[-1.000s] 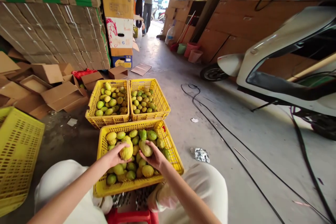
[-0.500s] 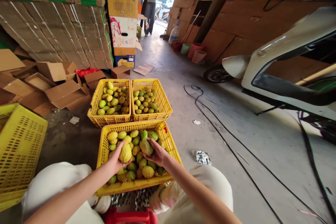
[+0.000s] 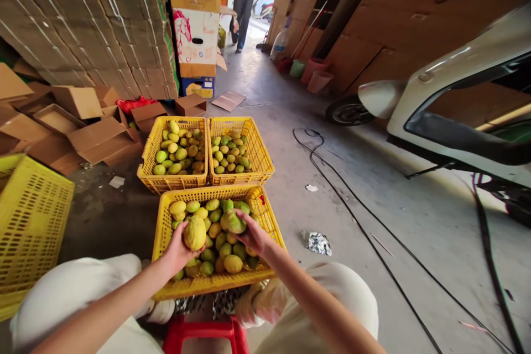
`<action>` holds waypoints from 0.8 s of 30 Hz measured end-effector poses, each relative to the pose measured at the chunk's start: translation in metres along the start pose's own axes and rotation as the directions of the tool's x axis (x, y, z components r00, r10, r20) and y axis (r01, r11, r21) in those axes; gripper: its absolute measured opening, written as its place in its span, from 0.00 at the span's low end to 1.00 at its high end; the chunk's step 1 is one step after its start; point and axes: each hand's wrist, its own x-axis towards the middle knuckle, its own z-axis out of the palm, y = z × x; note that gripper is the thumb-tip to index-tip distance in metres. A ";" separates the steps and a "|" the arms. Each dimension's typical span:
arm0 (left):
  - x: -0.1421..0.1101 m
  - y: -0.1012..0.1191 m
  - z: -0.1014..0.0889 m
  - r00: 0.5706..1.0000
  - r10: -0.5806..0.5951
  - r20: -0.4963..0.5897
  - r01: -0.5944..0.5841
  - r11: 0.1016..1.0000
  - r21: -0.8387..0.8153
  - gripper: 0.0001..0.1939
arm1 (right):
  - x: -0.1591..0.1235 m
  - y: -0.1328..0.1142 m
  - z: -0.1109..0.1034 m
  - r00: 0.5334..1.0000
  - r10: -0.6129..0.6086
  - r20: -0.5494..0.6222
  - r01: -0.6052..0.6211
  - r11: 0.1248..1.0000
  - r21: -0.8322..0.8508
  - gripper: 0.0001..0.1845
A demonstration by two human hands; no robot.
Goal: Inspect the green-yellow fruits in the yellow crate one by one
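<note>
My left hand point(image 3: 182, 249) is closed around a plump yellow fruit point(image 3: 194, 233), held over the left part of the near yellow crate point(image 3: 161, 232). In my right hand point(image 3: 253, 235) is a greenish, mottled fruit point(image 3: 234, 222), gripped from its right side above the same crate. Beneath both hands, the crate holds many green and yellow oval fruits point(image 3: 233, 264); their exact kind is unclear to me. Behind it stand two more yellow crates, the left one point(image 3: 151, 182) and the right one point(image 3: 263, 168), with similar fruits inside.
A red stool point(image 3: 207, 332) is between my legs. Another yellow crate point(image 3: 37, 232) stands at the left, with open cardboard boxes point(image 3: 99, 138) behind. Black cable point(image 3: 352, 204) crosses the floor near a white scooter point(image 3: 415, 99). A person point(image 3: 244, 5) is at the far doorway.
My left hand has shifted slightly left with the yellow fruit. My right hand has turned and raised the greenish fruit a little. The far person's legs have changed position, and the view has tilted.
</note>
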 end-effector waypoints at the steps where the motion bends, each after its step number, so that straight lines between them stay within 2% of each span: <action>1: -0.003 0.004 0.002 0.999 0.034 0.031 -0.033 0.999 -0.020 0.19 | -0.001 -0.005 -0.001 0.998 0.024 0.051 -0.025 0.999 0.025 0.20; 4: -0.011 0.017 0.005 0.984 0.115 0.137 -0.098 0.988 -0.123 0.17 | -0.004 -0.014 0.000 0.974 0.062 0.219 -0.086 0.991 0.103 0.25; 7: -0.017 0.026 0.008 0.972 0.138 0.191 -0.098 0.974 -0.203 0.17 | -0.006 -0.012 0.004 0.966 0.038 0.257 -0.076 0.987 0.142 0.26; 12: -0.019 0.025 0.009 0.977 0.098 0.189 -0.064 0.982 -0.180 0.16 | -0.005 -0.005 0.010 0.971 0.006 0.240 -0.052 0.982 0.183 0.25; 15: -0.018 0.020 0.009 0.966 0.132 0.220 -0.088 0.975 -0.202 0.17 | -0.007 -0.008 0.010 0.961 0.029 0.276 -0.085 0.977 0.195 0.26; 21: -0.019 0.021 0.013 0.977 0.185 0.107 -0.147 0.944 -0.295 0.20 | -0.010 -0.020 0.009 0.907 0.015 0.422 -0.150 0.946 0.288 0.24; 24: -0.020 0.027 0.016 0.973 0.183 0.137 -0.135 0.943 -0.305 0.19 | -0.009 -0.021 0.008 0.868 0.015 0.496 -0.194 0.930 0.312 0.22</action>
